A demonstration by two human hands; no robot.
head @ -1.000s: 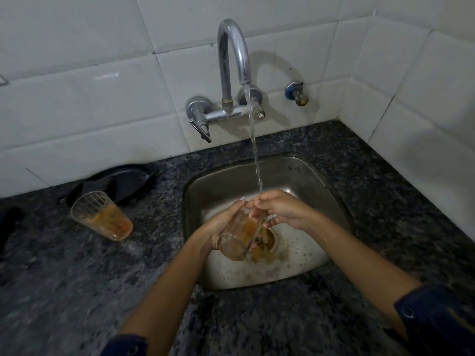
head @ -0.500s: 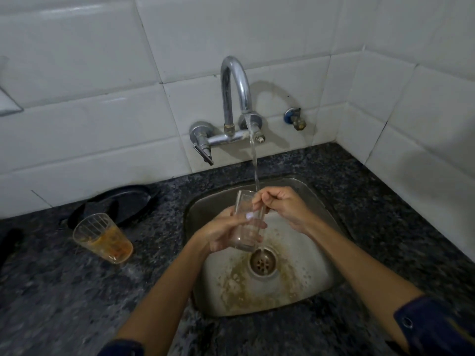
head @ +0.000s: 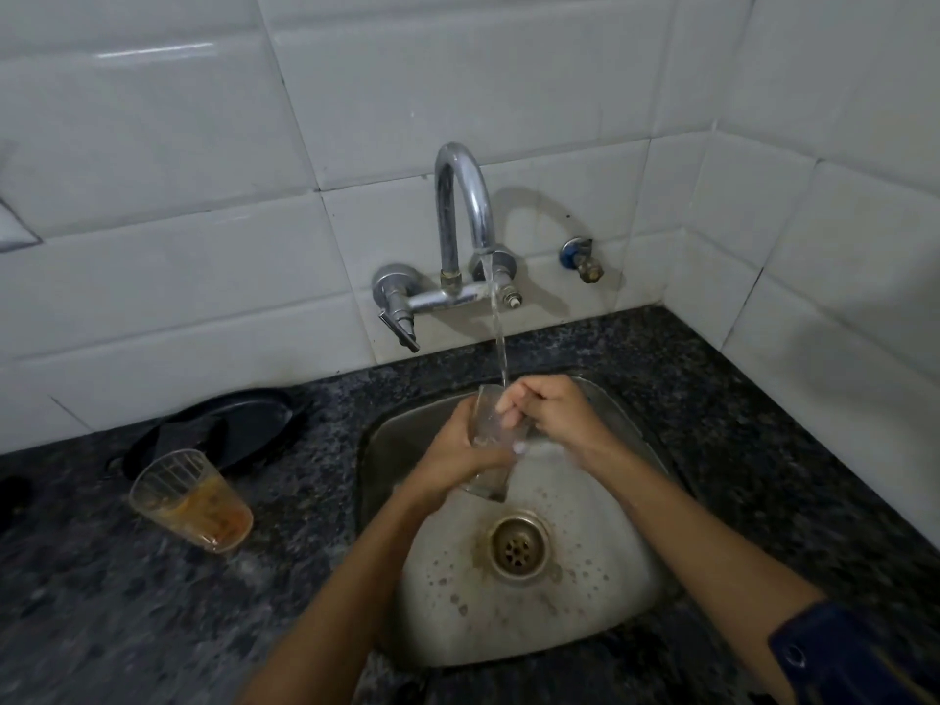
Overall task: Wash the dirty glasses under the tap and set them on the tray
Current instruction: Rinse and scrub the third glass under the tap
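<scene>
My left hand (head: 458, 452) grips a clear glass (head: 489, 478) upright over the steel sink (head: 386, 435). Water runs from the chrome tap (head: 460, 206) straight into the glass. The fingers of my right hand (head: 552, 412) reach inside the glass at its rim. A second glass (head: 191, 498) with orange-brown residue stands on the counter left of the sink. Behind it a dark tray (head: 239, 424) lies against the wall.
The counter (head: 712, 399) is dark speckled stone and meets white tiled walls at the back and right. A small valve (head: 582, 259) sticks out of the wall right of the tap. Brownish residue lies around the drain (head: 519, 547).
The glass went from tilted, pouring brown liquid into the sink, to upright under the stream. Its orange residue is gone. The brown residue in the sink has mostly washed away.
</scene>
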